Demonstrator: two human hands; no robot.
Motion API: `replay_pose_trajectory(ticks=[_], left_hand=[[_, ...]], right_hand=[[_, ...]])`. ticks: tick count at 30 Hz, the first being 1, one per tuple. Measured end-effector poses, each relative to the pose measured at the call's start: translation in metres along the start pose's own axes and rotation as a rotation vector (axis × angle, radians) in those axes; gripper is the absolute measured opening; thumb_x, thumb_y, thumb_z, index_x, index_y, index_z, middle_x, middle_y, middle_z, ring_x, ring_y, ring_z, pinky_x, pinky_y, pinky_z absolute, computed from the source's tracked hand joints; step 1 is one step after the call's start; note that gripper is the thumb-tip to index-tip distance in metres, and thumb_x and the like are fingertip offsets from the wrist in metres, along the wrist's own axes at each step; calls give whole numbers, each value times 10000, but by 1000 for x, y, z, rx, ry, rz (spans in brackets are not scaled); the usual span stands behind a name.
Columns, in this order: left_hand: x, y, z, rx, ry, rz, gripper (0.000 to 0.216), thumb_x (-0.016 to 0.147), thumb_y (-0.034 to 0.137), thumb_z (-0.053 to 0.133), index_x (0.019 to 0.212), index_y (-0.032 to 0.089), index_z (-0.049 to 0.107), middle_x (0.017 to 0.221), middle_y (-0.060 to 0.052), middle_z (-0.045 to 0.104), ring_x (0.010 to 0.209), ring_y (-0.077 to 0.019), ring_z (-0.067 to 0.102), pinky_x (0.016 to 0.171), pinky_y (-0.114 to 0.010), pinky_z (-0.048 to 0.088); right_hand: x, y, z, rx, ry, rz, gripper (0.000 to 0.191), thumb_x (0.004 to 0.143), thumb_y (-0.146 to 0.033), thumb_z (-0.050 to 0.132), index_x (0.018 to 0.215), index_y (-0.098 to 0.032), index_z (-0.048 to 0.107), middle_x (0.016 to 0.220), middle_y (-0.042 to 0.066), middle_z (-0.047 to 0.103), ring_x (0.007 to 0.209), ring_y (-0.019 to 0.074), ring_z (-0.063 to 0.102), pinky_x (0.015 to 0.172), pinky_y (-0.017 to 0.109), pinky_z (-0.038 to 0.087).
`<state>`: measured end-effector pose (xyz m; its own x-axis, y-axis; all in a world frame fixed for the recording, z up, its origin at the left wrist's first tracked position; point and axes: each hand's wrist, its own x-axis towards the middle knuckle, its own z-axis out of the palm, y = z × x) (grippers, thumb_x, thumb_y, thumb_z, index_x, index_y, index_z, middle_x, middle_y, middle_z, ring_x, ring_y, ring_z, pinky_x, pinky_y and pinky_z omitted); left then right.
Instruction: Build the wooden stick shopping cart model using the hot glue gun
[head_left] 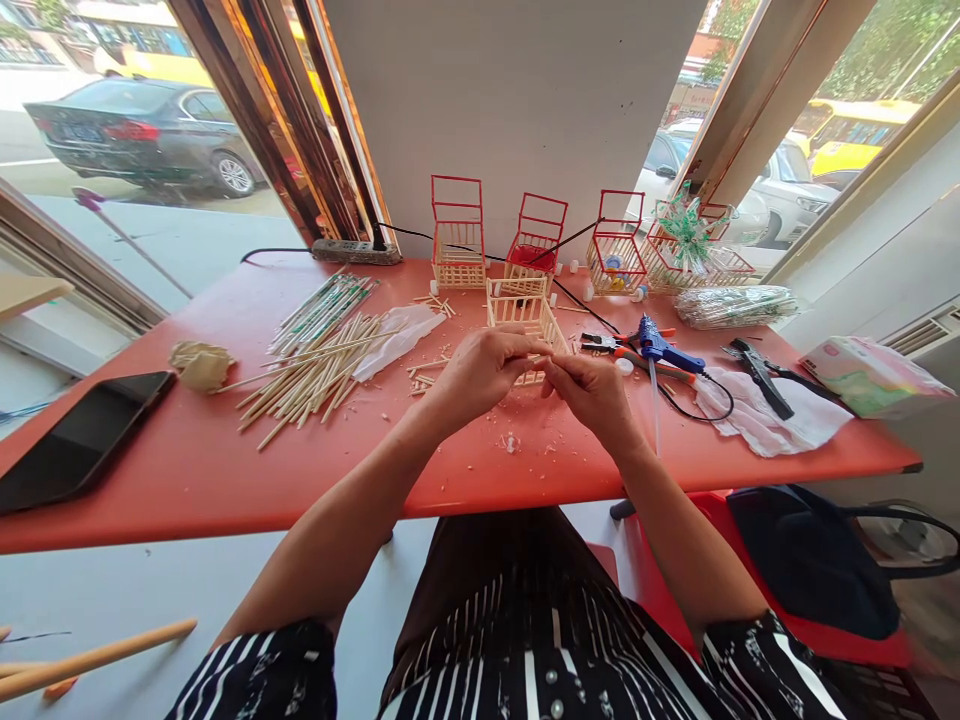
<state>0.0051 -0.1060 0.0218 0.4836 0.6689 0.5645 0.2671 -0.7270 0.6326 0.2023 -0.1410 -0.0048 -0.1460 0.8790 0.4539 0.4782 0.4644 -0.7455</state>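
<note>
My left hand (pixel 491 368) and my right hand (pixel 592 392) meet over the front of the table, both closed in a pinch with their fingertips almost touching. A small pale bit shows between the fingertips, too small to name. Just behind and partly below them stands a small basket frame of pale wooden sticks (pixel 523 308), its near part hidden by my hands. To the right of my right hand lies a blue hot glue gun (pixel 664 347), with pliers (pixel 637 358) beside it.
Finished-looking mini carts with red handles (pixel 457 235) line the back. Loose wooden sticks (pixel 319 380), wrapped sticks (pixel 322 312) and a phone (pixel 86 440) lie left. A cloth (pixel 810 415), a black-handled tool (pixel 761 378) and a tissue pack (pixel 874 375) lie right. A power strip (pixel 356 252) sits behind.
</note>
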Motion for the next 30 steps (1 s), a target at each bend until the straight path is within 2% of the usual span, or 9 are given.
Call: replay_pose_trajectory(ticks=[7, 10, 12, 16, 21, 27, 30], left_hand=[[1, 0, 2, 17, -2, -17, 251, 922, 63, 667, 1036, 187, 853, 912, -37, 781, 841, -165, 699, 796, -269, 530], [1, 0, 2, 26, 13, -46, 277, 934, 84, 678, 1138, 183, 838, 1003, -51, 808, 800, -151, 681, 783, -270, 536], [1, 0, 2, 34, 12, -46, 279, 940, 93, 688, 1162, 177, 834, 978, -50, 796, 786, -150, 674, 768, -266, 529], [1, -1, 0, 34, -5, 2, 242, 939, 65, 683, 1068, 173, 858, 833, -25, 721, 797, -152, 674, 751, -250, 502], [0, -2, 0, 8, -12, 25, 270, 935, 46, 651, 1004, 193, 866, 808, -14, 678, 749, -140, 635, 714, -247, 469], [0, -2, 0, 22, -19, 54, 274, 947, 88, 624, 958, 214, 867, 766, -9, 621, 723, -146, 611, 675, -255, 434], [-1, -2, -1, 32, -33, 58, 270, 974, 136, 606, 876, 202, 849, 758, -16, 609, 717, -150, 609, 668, -261, 433]], right_hand=[[1, 0, -1, -3, -9, 2, 488, 1026, -506, 585, 665, -201, 709, 546, -26, 511, 520, 103, 433, 534, 257, 330], [2, -1, -1, 11, 0, 13, 436, 1021, -448, 588, 687, -201, 721, 579, -15, 578, 541, 106, 479, 548, 250, 353], [2, -1, -1, 19, 5, 17, 416, 1016, -428, 590, 697, -200, 729, 602, -6, 623, 551, 106, 501, 554, 247, 362], [2, 0, 0, 22, 10, 18, 431, 1010, -448, 590, 692, -200, 740, 577, -10, 609, 527, 102, 474, 534, 247, 347], [1, 2, 0, 10, 10, 16, 449, 1006, -470, 598, 686, -196, 752, 580, -4, 621, 531, 101, 479, 541, 243, 356], [0, 2, 2, 3, 15, 22, 433, 1015, -462, 598, 715, -194, 758, 592, -5, 622, 546, 106, 501, 549, 239, 370], [-1, 3, 2, -6, 16, 15, 418, 1017, -441, 595, 721, -195, 758, 595, -5, 627, 536, 105, 483, 542, 241, 365]])
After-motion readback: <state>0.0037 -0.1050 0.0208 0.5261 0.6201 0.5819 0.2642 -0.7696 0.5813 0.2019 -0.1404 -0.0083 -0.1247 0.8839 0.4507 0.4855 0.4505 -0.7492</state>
